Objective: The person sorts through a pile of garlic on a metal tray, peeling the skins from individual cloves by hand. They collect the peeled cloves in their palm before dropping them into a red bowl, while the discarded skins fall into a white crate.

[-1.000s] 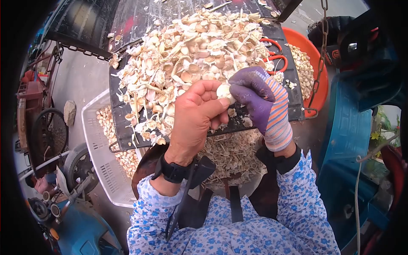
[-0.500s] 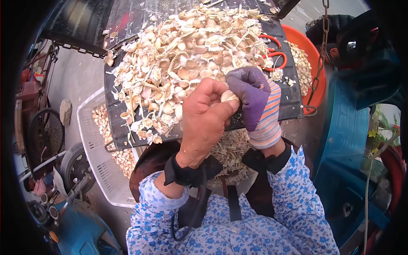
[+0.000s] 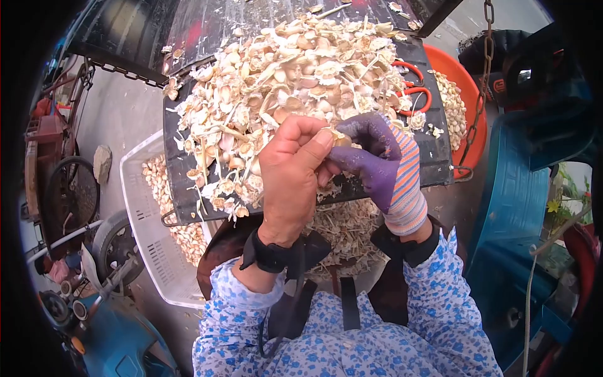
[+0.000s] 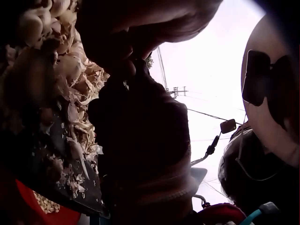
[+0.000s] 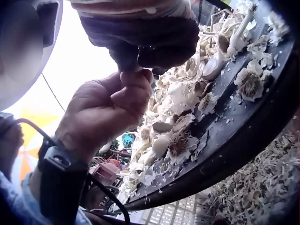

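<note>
The bare left hand pinches a small garlic clove between thumb and curled fingers. The right hand, in a purple glove with a striped cuff, meets it fingertip to fingertip and pinches the clove from the other side. In the right wrist view the bare left hand and the dark glove hide the clove between them. Just beyond the hands is a large pile of garlic cloves and husks on a black ridged panel.
Red-handled scissors lie at the pile's right side. An orange basin of cloves stands to the right, behind a hanging chain. At left is a white plastic basket with cloves. Husk scraps fill the space below the panel's near edge.
The hands stay together at the pile's near edge. The pale clove turns and is more covered by the fingers now. The gloved thumb and fingers, earlier folded tight, now reach out to the clove.
</note>
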Demonstrator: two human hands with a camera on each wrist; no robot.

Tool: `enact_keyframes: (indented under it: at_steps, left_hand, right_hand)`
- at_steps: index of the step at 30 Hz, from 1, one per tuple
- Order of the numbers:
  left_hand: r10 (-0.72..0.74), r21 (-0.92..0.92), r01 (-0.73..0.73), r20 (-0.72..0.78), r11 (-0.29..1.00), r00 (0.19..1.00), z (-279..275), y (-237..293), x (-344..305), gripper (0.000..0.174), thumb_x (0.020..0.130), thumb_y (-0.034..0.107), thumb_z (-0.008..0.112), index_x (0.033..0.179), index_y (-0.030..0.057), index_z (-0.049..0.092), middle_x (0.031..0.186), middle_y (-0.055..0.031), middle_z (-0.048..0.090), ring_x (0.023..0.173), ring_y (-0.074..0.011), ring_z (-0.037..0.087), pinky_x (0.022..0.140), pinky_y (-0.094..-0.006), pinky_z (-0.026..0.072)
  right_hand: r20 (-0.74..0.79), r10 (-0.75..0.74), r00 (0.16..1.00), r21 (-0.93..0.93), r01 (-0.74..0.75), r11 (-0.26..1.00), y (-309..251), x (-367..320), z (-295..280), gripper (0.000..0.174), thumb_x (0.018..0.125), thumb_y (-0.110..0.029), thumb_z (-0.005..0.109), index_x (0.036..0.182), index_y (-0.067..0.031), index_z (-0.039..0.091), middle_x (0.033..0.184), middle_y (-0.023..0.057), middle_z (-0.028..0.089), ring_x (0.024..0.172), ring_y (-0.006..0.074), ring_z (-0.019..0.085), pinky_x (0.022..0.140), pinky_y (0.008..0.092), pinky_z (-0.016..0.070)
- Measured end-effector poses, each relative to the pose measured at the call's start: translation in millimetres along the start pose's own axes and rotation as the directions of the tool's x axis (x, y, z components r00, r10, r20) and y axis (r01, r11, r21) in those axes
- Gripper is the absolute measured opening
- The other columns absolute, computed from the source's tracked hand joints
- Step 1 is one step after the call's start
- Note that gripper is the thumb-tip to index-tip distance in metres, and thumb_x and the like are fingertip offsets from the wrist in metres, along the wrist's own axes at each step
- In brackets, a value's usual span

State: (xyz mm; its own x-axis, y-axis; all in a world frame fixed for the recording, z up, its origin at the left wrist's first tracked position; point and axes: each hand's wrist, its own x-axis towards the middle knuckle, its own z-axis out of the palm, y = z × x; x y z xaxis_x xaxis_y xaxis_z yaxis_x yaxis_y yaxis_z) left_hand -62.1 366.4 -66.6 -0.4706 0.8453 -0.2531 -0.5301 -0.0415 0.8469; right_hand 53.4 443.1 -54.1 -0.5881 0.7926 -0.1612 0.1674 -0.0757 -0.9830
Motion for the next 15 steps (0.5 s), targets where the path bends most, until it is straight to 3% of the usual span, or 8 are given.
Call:
enact_keyframes:
  at_steps: [3, 6, 9, 15]
  left_hand:
    - [-0.098, -0.209, 0.108, 0.058, 0.972, 0.994, -3, 4, 1, 0.009, 0.091, 0.01, 0.056, 0.097, 0.0038, 0.055, 0.079, -0.0065, 0.064, 0.054, -0.0116, 0.056, 0.045, -0.0214, 0.0398]
    - [-0.181, -0.345, 0.195, 0.071, 0.918, 0.981, -7, 5, 1, 0.008, 0.093, 0.01, 0.053, 0.098, 0.004, 0.054, 0.078, -0.0082, 0.064, 0.055, -0.0145, 0.058, 0.044, -0.0233, 0.041]
    - [-0.143, -0.422, 0.202, 0.167, 0.884, 0.976, -10, 6, 2, 0.009, 0.093, 0.009, 0.052, 0.1, 0.0037, 0.054, 0.078, -0.009, 0.064, 0.054, -0.0148, 0.058, 0.043, -0.0236, 0.042]
    - [-0.19, -0.077, 0.198, 0.098, 0.977, 0.977, -4, 20, -3, 0.013, 0.088, 0.005, 0.059, 0.1, 0.0028, 0.055, 0.077, -0.0065, 0.063, 0.054, -0.0113, 0.057, 0.044, -0.0221, 0.0422]
  right_hand:
    - [0.021, 0.013, 1.0, 0.24, -0.017, 0.971, -5, -2, 1, 0.026, 0.074, -0.009, 0.072, 0.096, -0.0017, 0.061, 0.077, 0.0039, 0.061, 0.069, 0.0077, 0.056, 0.06, 0.0224, 0.0463]
    - [0.035, -0.005, 0.999, 0.35, -0.008, 0.937, 1, 0, -1, 0.027, 0.074, -0.006, 0.072, 0.097, -0.0026, 0.06, 0.08, 0.0033, 0.062, 0.071, 0.0067, 0.057, 0.06, 0.0218, 0.0457]
    - [0.048, -0.008, 0.999, 0.468, -0.015, 0.883, -1, 0, 0, 0.028, 0.073, -0.006, 0.072, 0.098, -0.0031, 0.06, 0.081, 0.0032, 0.062, 0.071, 0.0063, 0.057, 0.059, 0.0208, 0.0448]
    - [0.092, 0.017, 0.996, 0.254, -0.04, 0.966, -6, 2, -4, 0.027, 0.074, -0.008, 0.072, 0.097, -0.0034, 0.059, 0.076, 0.0018, 0.061, 0.066, 0.0066, 0.054, 0.057, 0.0219, 0.0432]
